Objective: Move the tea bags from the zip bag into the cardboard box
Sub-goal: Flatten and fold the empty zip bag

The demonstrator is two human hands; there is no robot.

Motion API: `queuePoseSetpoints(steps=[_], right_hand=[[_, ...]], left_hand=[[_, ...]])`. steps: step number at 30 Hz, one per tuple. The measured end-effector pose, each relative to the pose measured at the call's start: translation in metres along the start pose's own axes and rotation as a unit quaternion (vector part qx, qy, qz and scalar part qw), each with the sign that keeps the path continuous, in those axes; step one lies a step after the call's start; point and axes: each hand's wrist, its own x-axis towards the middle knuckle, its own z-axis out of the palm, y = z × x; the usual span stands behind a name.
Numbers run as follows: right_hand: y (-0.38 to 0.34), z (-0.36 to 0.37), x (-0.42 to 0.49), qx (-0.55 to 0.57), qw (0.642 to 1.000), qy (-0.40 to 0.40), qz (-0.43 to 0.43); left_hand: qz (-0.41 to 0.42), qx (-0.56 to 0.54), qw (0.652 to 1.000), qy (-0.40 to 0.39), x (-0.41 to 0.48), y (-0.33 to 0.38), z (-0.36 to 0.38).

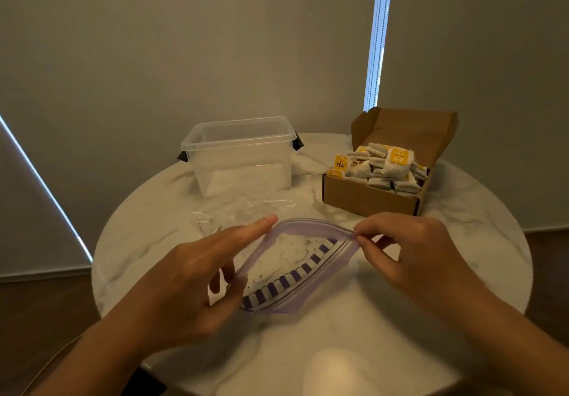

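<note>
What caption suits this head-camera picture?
Left hand and right hand hold an empty-looking zip bag; tea bags fill the cardboard box.

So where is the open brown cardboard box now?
In the head view, the open brown cardboard box sits on the far right of the round white marble table, to the right of the clear plastic tub and beyond the right hand.
</note>
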Motion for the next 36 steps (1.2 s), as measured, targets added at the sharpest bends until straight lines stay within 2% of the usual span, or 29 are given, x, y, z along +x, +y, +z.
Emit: queuePoseSetpoints(steps=[4,6,8,10,11,13,16,19,23,28,36], right_hand=[[0.002,-0.005,-0.012,0.013,0.998,-0.053,0.002],[0.002,-0.009,-0.014,0.013,0.997,-0.075,0.003],[-0.001,-0.015,-0.014,0.032,0.995,-0.090,0.006],[-0.005,-0.021,-0.007,0.093,0.990,-0.095,0.037],[-0.005,-0.024,0.000,0.131,0.985,-0.089,0.067],[-0.002,-0.022,0.021,0.170,0.974,-0.077,0.131],[0.009,0.001,0.060,0.161,0.957,-0.115,0.214],[0.018,0.037,0.096,0.169,0.931,-0.148,0.288],[0.031,0.081,0.129,0.119,0.922,-0.177,0.324],[0.043,0.108,0.143,0.116,0.915,-0.196,0.333],[0.044,0.114,0.135,0.134,0.929,-0.138,0.315]], left_hand=[[-0.004,-0.086,0.996,-0.026,-0.007,0.005,-0.008],[-0.033,-0.135,0.990,0.028,-0.006,0.000,-0.012],[-0.125,-0.166,0.969,0.136,-0.004,-0.016,-0.014],[-0.266,-0.126,0.926,0.236,0.000,-0.048,-0.016],[-0.341,-0.102,0.899,0.255,0.002,-0.067,-0.016],[-0.457,-0.105,0.851,0.238,0.006,-0.101,-0.014],[-0.545,-0.141,0.809,0.167,0.017,-0.129,-0.005],[-0.563,-0.126,0.806,0.135,0.029,-0.143,0.001],[-0.564,-0.206,0.792,0.108,0.042,-0.147,0.002],[-0.558,-0.239,0.790,0.087,0.052,-0.136,0.009],[-0.509,-0.274,0.812,0.078,0.060,-0.138,0.015]])
